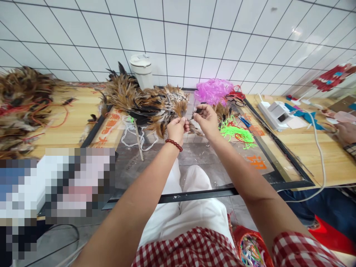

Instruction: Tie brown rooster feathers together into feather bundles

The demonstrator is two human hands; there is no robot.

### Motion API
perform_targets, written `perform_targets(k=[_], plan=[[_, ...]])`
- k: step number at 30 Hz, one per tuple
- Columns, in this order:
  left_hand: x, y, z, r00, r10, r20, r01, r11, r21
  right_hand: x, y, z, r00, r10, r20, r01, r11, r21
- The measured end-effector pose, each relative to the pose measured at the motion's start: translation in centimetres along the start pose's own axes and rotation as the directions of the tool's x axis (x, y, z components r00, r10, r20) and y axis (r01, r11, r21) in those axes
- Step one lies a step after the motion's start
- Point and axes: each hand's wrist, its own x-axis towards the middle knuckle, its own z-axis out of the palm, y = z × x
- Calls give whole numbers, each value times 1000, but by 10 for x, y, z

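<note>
A long bundle of brown and black feathers lies across the glass-topped table and reaches toward my hands. My left hand, with a red bead bracelet at its wrist, is closed in a pinch at the bundle's right end. A small pale tip shows at its fingertips. Beside it, my right hand pinches a small dark feather between thumb and fingers. A few loose feathers lie just behind my right hand.
A white lidded cup stands behind the feathers. Farther right are a pink plastic bag, green cords, blue-handled snips and a white power strip. More feathers are heaped left. Another person's hand is far right.
</note>
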Motion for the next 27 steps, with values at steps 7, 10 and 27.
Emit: perform_targets(k=[7,10,27], plan=[[-4,1,2,995,-66,79,62,997,43,3,-5,-6,995,43,90,-45,999,13],[-6,2,2,990,-82,112,74,995,70,3,-3,-6,996,10,93,-9,1000,-12],[-4,10,-3,938,-212,275,245,965,-93,1,-8,-24,929,-205,307,306,893,-331]])
